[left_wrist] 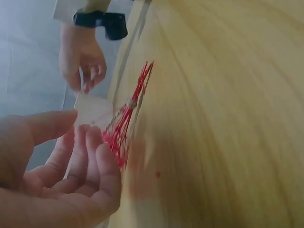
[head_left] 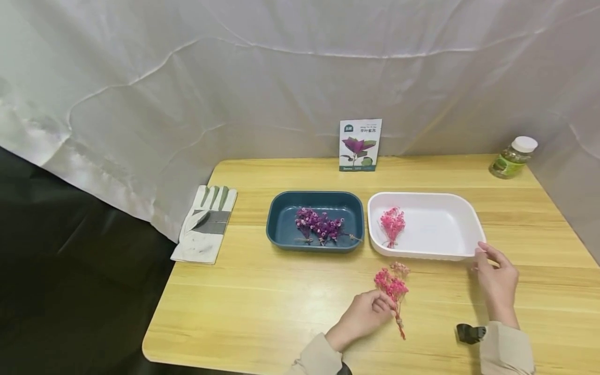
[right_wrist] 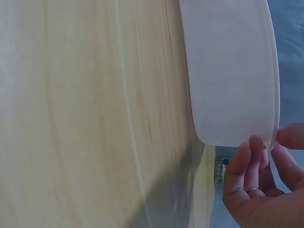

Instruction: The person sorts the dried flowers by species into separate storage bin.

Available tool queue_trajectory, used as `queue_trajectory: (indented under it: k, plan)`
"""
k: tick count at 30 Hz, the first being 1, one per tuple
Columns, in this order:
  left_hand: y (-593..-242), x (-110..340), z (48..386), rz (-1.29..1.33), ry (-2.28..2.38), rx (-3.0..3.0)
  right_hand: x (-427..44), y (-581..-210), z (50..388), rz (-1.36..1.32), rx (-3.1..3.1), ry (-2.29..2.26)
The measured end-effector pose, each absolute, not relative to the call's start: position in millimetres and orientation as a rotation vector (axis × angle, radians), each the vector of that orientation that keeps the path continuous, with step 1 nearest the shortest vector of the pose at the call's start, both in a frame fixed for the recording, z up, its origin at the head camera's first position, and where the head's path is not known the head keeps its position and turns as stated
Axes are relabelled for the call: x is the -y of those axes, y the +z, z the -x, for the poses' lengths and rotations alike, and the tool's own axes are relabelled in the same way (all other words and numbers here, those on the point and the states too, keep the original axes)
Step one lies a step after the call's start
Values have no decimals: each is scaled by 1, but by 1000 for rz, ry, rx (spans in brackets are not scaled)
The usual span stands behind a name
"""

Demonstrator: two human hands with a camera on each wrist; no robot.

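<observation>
My left hand (head_left: 367,312) is beside a bunch of bright pink dried flowers (head_left: 391,285) lying on the table, its tied red stems towards me. In the left wrist view, the thumb stands apart from the loosely bent fingers (left_wrist: 88,161), with the bunch's stems just beyond the fingertips. A paler pink sprig (head_left: 400,267) shows behind the bunch. My right hand (head_left: 499,281) pinches the near right corner of a white tray (head_left: 450,229), thumb at the rim and fingers under it. Another pink bunch (head_left: 391,224) lies inside that tray, on the left.
Left of the white tray stands a dark blue tray (head_left: 281,211) with purple dried flowers (head_left: 321,225). Work gloves (head_left: 203,229) lie at the table's left edge. A seed packet (head_left: 360,145) leans against the back curtain, and a white-capped jar (head_left: 511,159) stands at the back right.
</observation>
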State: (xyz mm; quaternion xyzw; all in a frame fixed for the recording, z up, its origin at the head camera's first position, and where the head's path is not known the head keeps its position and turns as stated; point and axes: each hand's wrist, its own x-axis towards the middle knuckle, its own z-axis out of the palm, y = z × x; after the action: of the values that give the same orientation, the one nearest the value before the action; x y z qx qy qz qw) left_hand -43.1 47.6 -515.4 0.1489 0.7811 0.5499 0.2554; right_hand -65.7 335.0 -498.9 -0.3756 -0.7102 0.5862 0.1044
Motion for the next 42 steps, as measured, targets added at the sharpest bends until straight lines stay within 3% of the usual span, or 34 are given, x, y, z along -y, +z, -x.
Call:
queue_trajectory:
  k: [10, 24, 42]
  plan:
    - [-514, -62, 35, -480, 1328, -2224, -336, -499, 65, 1116, 2082, 1753]
    - [-514, -75, 35, -346, 1155, -2503, -334, -500, 65, 1116, 2013, 1798]
    - [-511, -66, 36, -140, 1400, -2355, -335, -501, 66, 1131, 2026, 1785]
